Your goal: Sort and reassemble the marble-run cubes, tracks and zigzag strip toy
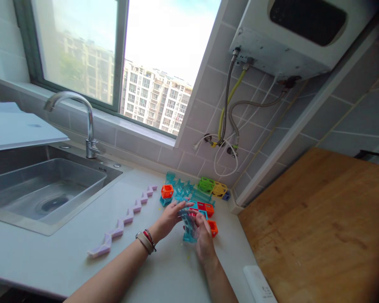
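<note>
My left hand and my right hand are close together over the counter. Between them is a translucent teal plastic toy piece, gripped in the right fingers, while the left fingers and thumb close on its upper end. Part of the piece is covered by both hands. Just beyond them lie red plastic blocks and more teal pieces. An orange open-frame cube sits left of these, on a teal piece. Another orange cube stands beside my right hand.
A zigzag row of lilac pieces runs along the white counter. Green and yellow blocks are near the wall. A sink with a faucet is left; a wooden board and white power strip are right.
</note>
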The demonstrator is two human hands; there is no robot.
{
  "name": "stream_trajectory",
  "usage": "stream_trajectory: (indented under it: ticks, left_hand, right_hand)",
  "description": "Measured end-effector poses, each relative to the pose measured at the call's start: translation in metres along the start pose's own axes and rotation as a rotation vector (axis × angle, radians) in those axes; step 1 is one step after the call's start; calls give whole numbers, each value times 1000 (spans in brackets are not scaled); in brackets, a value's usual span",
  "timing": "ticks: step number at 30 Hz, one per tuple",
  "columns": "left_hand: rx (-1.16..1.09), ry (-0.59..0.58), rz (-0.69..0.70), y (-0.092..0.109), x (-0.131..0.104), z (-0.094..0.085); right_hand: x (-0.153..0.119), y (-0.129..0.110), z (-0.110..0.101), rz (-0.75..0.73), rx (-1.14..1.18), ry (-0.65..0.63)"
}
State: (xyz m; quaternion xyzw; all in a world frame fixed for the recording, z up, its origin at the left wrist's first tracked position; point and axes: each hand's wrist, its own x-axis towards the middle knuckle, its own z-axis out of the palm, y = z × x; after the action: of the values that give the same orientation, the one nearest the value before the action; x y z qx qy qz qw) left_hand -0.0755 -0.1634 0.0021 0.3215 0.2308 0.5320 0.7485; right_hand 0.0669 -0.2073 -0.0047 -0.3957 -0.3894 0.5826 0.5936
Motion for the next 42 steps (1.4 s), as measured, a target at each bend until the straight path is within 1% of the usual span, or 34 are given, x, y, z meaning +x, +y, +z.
stream_trajectory:
  ticks: [5, 8, 13, 18, 23, 29, 34, 38, 42]
  left_hand:
    - [25, 1, 3, 8, -1, -2]
    - [38, 8, -13, 7, -1, -2]
    - [62, 18, -17, 2, 2, -3]
    - [65, 28, -12, 0, 3, -6]
    - [72, 4, -29, -1, 0, -5]
    - [76, 44, -33, -3, 1, -4]
    - [36, 47, -21, 4, 0, -1]
    - [-38, 58, -26, 10, -3, 3]
    - [-68, 38, -23, 11, -4, 4]
  right_hand:
    - [2, 6, -5, -215, -269, 57]
    - [3, 9, -8, -249, -357, 94]
    - [5, 8, -11, -325, -411, 64]
    - [6, 8, -13, -406, -548, 85]
    - [7, 9, -14, -412, -564, 107]
    - [7, 7, -13, -363, -572, 100]
    - [5, 10, -13, -336, -578, 57]
    - [4, 12, -12, -352, -534, 92]
    - [5, 11, -13, -344, -548, 94]
